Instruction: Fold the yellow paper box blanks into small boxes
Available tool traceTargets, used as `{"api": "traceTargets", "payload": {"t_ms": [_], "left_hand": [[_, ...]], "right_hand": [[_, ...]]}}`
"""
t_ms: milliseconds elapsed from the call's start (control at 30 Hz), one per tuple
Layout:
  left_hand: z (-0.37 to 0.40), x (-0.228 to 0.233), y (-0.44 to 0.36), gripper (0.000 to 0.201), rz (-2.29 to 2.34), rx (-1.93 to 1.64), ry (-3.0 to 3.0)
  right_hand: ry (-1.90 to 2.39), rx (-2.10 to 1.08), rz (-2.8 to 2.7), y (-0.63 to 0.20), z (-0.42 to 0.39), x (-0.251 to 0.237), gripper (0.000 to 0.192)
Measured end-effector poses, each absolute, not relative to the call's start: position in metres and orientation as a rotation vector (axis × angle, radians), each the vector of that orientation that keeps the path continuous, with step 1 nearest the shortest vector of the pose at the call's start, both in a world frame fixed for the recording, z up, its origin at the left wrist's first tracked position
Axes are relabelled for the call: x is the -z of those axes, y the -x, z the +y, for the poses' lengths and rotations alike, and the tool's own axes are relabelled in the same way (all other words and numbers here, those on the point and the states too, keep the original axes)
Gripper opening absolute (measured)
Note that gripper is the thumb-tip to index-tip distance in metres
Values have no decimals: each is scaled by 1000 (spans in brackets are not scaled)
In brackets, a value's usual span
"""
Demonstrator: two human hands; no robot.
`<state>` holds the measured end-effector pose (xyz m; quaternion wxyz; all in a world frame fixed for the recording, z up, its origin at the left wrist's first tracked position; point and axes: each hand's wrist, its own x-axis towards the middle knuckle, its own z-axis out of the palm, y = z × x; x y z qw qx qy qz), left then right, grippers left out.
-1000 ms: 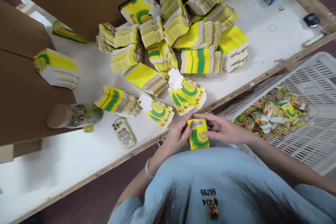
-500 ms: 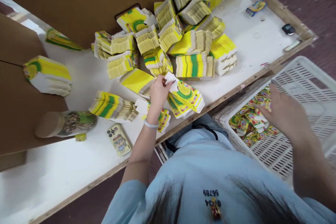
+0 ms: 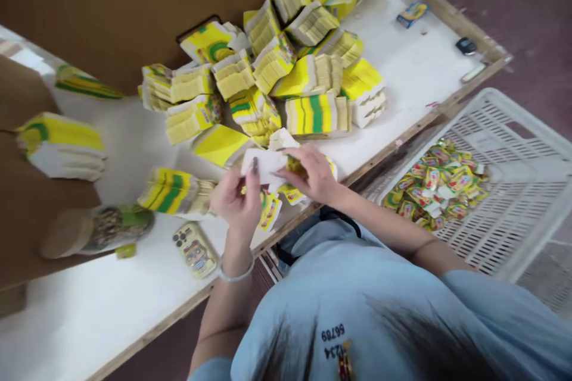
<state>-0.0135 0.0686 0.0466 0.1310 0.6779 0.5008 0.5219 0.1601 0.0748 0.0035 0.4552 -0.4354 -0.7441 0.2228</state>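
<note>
Both hands hold one flat, unfolded carton blank (image 3: 267, 165), white side up, above the table's front edge. My left hand (image 3: 236, 197) grips its left end and my right hand (image 3: 313, 175) pinches its right end. Under the hands lies a small pile of the same yellow-green blanks (image 3: 268, 212). Behind them stand many stacks of yellow-green carton blanks (image 3: 318, 113).
A white table (image 3: 111, 286) with a wooden edge holds a phone in a cartoon case (image 3: 193, 249), a lying jar (image 3: 96, 229) and brown cardboard walls (image 3: 125, 6). To the right, a white slotted crate (image 3: 527, 190) holds several yellow sachets (image 3: 435, 186).
The folded box held a second ago is gone from the hands. My right hand went to the crate and came back; both hands now hold a fresh flat blank.
</note>
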Motion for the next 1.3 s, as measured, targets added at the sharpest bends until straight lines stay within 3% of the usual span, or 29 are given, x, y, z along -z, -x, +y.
{"api": "traceTargets", "payload": {"t_ms": [67, 167, 200, 400, 567, 700, 833, 1000, 1167, 1300], "left_hand": [[63, -36, 11, 37, 1317, -1587, -1882], [52, -6, 4, 93, 1067, -1307, -1798], [47, 6, 1, 102, 1059, -1165, -1769], [29, 43, -11, 91, 1056, -1090, -1549], [37, 24, -9, 44, 1191, -1140, -1682], [30, 11, -11, 42, 1392, -1072, -1711], [13, 3, -22, 44, 1391, -1005, -1533], [-19, 5, -28, 73, 1310, -1080, -1218], [-41, 9, -12, 52, 1087, -843, -1102], [-40, 5, -7, 34, 972, -791, -1194]], "right_hand": [[1015, -561, -1832, -159, 71, -5, 40], [1042, -519, -1779, -161, 62, -12, 37], [1092, -507, -1750, -162, 59, -14, 37], [1268, -731, -1614, -163, 46, -14, 33], [1239, -959, -1396, -160, 44, 2, 38], [1216, -1119, -1221, -161, 38, 5, 52], [1326, -1034, -1163, -165, 22, 6, 47], [1212, -1153, -1213, -177, -7, 10, 47], [1203, -1482, -1311, -195, -23, 8, 34], [1277, -1339, -1366, -199, -28, 9, 34]]}}
